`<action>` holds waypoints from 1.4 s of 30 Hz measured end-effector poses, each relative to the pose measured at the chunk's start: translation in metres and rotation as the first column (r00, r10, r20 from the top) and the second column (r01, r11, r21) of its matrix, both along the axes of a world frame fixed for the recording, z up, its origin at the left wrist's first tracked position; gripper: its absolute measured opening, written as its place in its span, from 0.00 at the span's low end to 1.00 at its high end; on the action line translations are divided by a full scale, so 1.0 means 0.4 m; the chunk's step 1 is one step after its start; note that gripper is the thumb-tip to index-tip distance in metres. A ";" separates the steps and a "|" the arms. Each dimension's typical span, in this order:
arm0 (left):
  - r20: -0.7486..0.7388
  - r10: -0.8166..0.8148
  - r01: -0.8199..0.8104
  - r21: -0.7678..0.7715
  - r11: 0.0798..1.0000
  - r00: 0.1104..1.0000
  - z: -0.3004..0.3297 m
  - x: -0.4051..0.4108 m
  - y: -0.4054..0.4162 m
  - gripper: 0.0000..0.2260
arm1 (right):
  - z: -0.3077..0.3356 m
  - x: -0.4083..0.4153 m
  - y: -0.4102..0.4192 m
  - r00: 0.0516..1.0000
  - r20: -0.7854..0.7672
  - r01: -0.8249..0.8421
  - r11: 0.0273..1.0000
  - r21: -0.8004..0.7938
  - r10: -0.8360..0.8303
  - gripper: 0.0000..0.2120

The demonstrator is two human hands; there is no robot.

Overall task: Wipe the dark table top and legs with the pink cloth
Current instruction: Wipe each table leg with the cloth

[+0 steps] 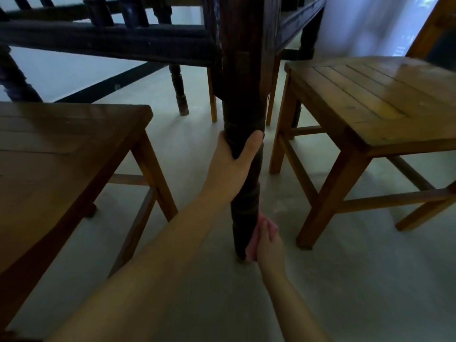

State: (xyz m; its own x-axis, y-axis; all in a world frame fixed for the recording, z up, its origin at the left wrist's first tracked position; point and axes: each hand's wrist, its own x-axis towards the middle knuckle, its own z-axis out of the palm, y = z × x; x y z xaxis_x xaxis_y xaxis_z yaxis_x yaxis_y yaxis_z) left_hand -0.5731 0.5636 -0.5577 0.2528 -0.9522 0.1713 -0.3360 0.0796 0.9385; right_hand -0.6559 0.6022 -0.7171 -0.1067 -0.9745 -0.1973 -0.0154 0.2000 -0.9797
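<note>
Head view
Table leg (243, 114): dark, nearly black-brown wood, square in its upper part, turned and rounded with ringed bands lower down; it stands upright on the floor in the middle of the view.
Pink cloth (254, 243): a small crumpled wad, pale pink, pressed against the right side of the table leg close to its foot, mostly hidden under the fingers.
Right hand (267, 243): fingers curled round the pink cloth, holding it against the lower leg; forearm comes in from the bottom edge.
Left hand (234, 154): wrapped round the turned part of the table leg higher up, thumb on the right side, fingers on the left, gripping the wood bare.
Surface: the table top itself is out of view; only its dark underframe rails (106, 43) and carved spindles show along the upper edge.
Floor (370, 280): smooth, pale grey-green, matt, with a dark band running along the wall at upper left.
Left chair (61, 154): brown slatted wooden seat, plain square legs and stretchers, just beside the table leg.
Right chair (375, 99): lighter honey-brown wood, slatted seat with a soft sheen, square legs with cross rails.
Far legs (180, 92): another dark turned leg and thin brown chair legs stand behind.
Curtain (365, 25): pale, blurred fabric at upper right.
</note>
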 end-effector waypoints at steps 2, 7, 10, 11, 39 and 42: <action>0.010 -0.053 0.053 -0.021 0.998 0.999 -0.005 0.015 0.003 0.26 | 0.030 0.011 -0.016 0.998 0.063 0.012 1.000 -0.010 -0.011 0.38; 0.023 -0.169 0.170 -0.023 0.985 0.985 -0.001 0.042 -0.001 0.22 | 0.277 0.051 -0.049 0.966 0.255 0.062 0.936 -0.346 0.031 0.11; 0.027 -0.178 0.179 -0.013 0.984 0.984 -0.001 0.042 -0.001 0.22 | 0.278 0.057 -0.050 0.975 0.213 0.050 0.869 -0.493 0.065 0.13; 0.043 -0.178 0.179 -0.005 0.984 0.983 0.001 0.042 0.002 0.23 | 0.234 0.056 -0.048 0.988 0.152 0.047 0.851 -0.524 0.039 0.14; 0.100 -0.184 0.188 -0.039 0.981 0.978 -0.009 0.050 -0.010 0.23 | -0.102 0.022 -0.046 0.986 0.083 0.115 0.954 0.275 -0.143 0.19; 0.090 -0.187 0.192 -0.044 0.980 0.978 -0.014 0.049 -0.015 0.22 | 0.082 0.068 -0.087 0.953 0.241 0.196 0.980 -0.023 -0.185 0.10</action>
